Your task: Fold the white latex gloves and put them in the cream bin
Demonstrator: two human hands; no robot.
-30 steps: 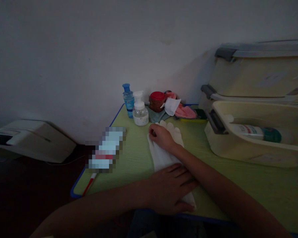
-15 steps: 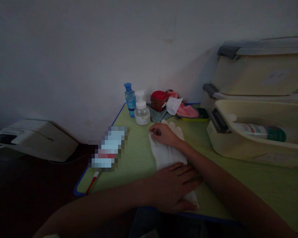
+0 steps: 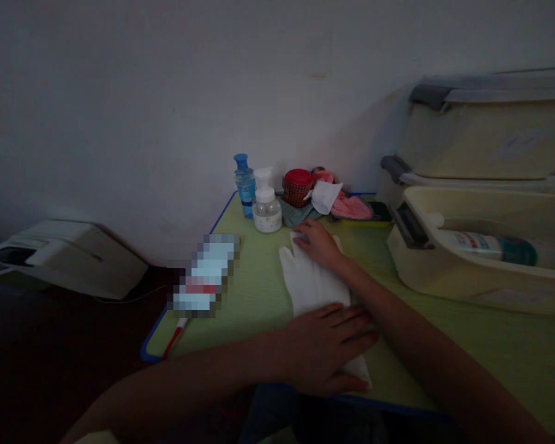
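A white glove lies flat on the green table, its fingers pointing away from me. My left hand rests spread over the glove's lower part, palm down, with the fingers apart. Farther up, my right hand is at the glove's fingers, its own fingers bent and closed on the tip of one glove finger beside the thumb. The glove's thumb shows free to the left. Part of the other glove fingers is hidden under my right hand.
Behind the glove stand a blue bottle, a clear pump bottle, a red-lidded container and cloths. A blurred phone with a cable lies left. A beige bin holding a bottle sits right.
My right hand has left the glove's thumb and moved away from me and slightly right, to the neighbouring glove finger. The left hand stays in place on the glove.
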